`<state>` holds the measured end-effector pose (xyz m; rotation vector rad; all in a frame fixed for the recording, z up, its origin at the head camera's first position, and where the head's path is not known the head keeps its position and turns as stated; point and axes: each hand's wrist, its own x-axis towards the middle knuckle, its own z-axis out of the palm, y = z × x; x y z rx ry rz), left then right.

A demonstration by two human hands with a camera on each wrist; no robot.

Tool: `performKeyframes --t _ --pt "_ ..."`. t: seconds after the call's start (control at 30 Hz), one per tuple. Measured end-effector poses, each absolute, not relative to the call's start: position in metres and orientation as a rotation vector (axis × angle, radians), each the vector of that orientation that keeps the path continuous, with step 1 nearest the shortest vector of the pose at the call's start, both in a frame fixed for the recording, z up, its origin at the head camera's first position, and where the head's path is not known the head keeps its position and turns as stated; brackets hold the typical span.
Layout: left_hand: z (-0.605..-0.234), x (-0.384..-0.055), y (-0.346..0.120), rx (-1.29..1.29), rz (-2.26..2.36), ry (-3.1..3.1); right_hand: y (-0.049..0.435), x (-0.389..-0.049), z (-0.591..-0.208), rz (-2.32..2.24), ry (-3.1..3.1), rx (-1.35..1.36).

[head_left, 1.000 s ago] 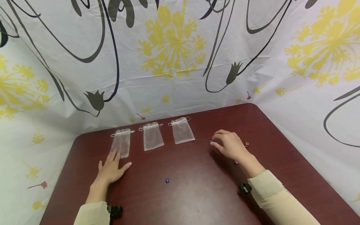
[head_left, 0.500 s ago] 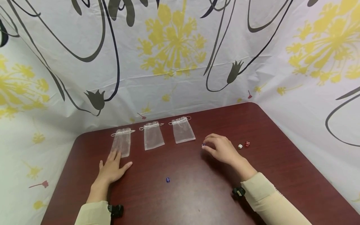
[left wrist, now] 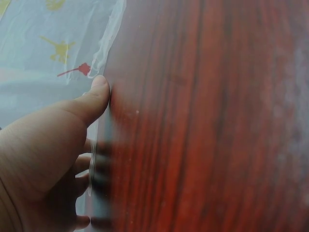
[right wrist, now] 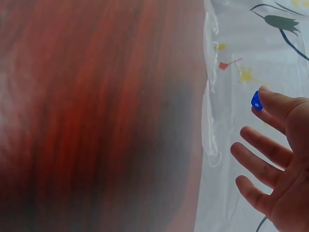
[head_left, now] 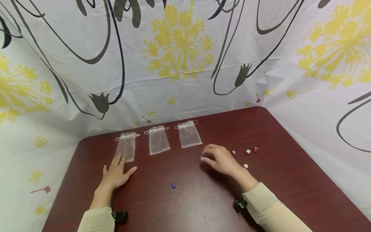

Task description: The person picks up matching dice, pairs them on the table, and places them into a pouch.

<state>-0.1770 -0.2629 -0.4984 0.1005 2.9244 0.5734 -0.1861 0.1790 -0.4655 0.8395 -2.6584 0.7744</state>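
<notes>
My right hand [head_left: 221, 161] pinches a blue die [right wrist: 257, 101] between thumb and index finger, above the table right of the middle; its other fingers are spread in the right wrist view. My left hand [head_left: 115, 174] lies flat with fingers spread, its fingertips on the lower end of the left sheer drawstring bag [head_left: 127, 146]. A second blue die [head_left: 173, 186] sits on the table between the hands. Behind the right hand lie two red dice, one nearer [head_left: 233, 153] and one farther right [head_left: 255, 149], and two white dice, one [head_left: 248, 151] beside the farther red one.
The middle sheer bag [head_left: 158, 140] and the right sheer bag [head_left: 189, 134] lie flat in a row along the back of the dark red table [head_left: 197, 206]. A printed white curtain [head_left: 185, 93] encloses the table's back and sides.
My right hand has moved left and nearer with the blue die, uncovering the dice behind it. My left hand has stayed in place on the bag.
</notes>
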Motion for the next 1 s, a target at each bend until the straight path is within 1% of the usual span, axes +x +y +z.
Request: performKeyframes --t 0.27,0.63,1.0 --pt "-0.496 -0.178 -0.262 0.091 0.56 2.914 0.171 -0.181 -0.468 0.817 -2.703 0.867" --pt "-0.497 -0.177 -0.262 0.1 0.561 2.91 0.154 -0.172 -0.475 0.876 -2.725 0.984" --pt "-0.499 -0.176 -0.264 0.104 0.58 2.92 0.137 -0.166 -0.481 0.616 -2.728 1.178"
